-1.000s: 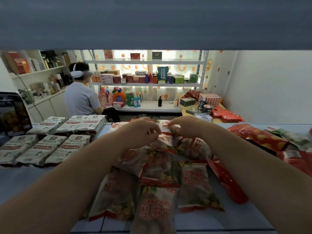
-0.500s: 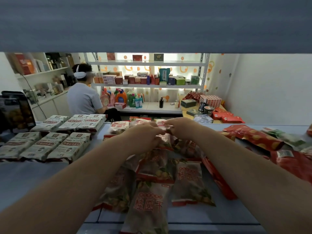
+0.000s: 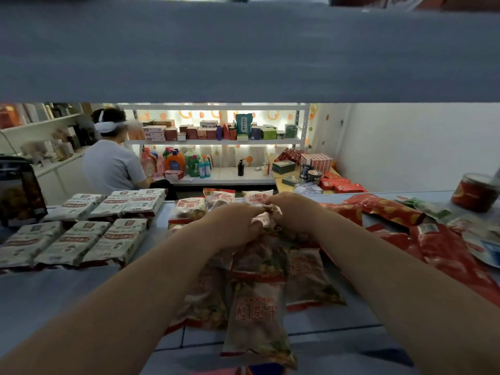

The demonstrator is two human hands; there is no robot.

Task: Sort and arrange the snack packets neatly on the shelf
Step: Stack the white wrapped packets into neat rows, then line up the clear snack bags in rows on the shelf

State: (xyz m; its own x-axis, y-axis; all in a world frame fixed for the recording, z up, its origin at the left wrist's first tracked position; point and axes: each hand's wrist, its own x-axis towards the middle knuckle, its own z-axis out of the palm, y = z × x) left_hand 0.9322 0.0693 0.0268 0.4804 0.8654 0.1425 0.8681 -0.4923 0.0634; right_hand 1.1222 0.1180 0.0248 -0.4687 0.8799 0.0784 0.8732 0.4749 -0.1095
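Head: left hand (image 3: pixel 234 223), right hand (image 3: pixel 295 212), tight grip on 1 packet (image 3: pixel 261 220)

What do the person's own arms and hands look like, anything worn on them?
Nothing worn shows. The left hand and right hand are bare, no gloves, watch or bracelet. The left forearm and right forearm are bare, no sleeve in view.

Pinching one clear snack packet (image 3: pixel 261 219) between left hand (image 3: pixel 235 226) and right hand (image 3: pixel 295 215), over a loose heap of similar packets (image 3: pixel 257 315) in the middle of a blue shelf (image 3: pixel 54 293). To the left, white packets (image 3: pixel 81 239) in tidy rows. To the right, red packets (image 3: pixel 384 209) scattered, with a red jar (image 3: pixel 474 192) at the far right. Far behind, a seated person (image 3: pixel 111 163) facing stocked racks (image 3: pixel 216 142).
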